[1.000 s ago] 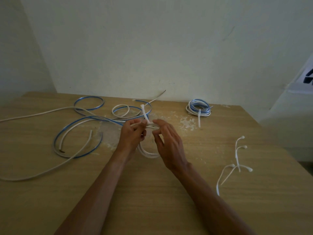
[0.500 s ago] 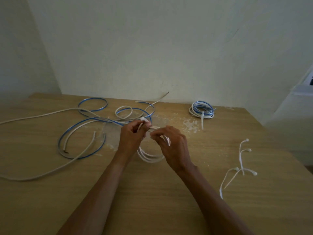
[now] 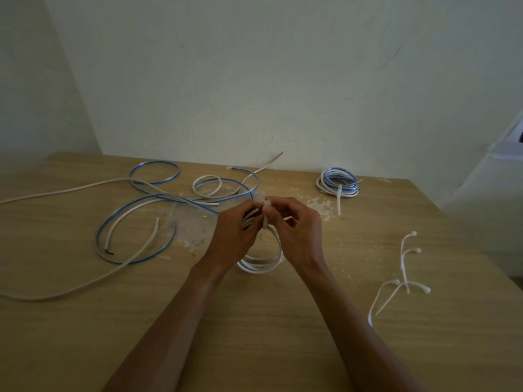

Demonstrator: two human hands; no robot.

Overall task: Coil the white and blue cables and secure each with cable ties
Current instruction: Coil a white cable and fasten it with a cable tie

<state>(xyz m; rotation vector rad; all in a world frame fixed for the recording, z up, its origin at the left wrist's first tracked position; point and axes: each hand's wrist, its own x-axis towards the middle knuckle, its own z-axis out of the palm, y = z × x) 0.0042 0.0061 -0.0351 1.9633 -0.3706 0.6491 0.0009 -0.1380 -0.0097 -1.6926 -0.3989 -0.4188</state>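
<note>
Left hand (image 3: 233,236) gripping looped white cable coil (image 3: 260,265), right hand (image 3: 298,232) pinching slim plastic tie (image 3: 265,219), grainy wooden table (image 3: 254,335)

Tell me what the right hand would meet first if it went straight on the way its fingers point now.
The cable tie at its fingertips, on the white coil; just beyond, the left hand. The right hand points leftward; depth is unclear.

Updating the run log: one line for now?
left hand holds white coil | right hand pinches cable tie | tied bundle back right
</note>
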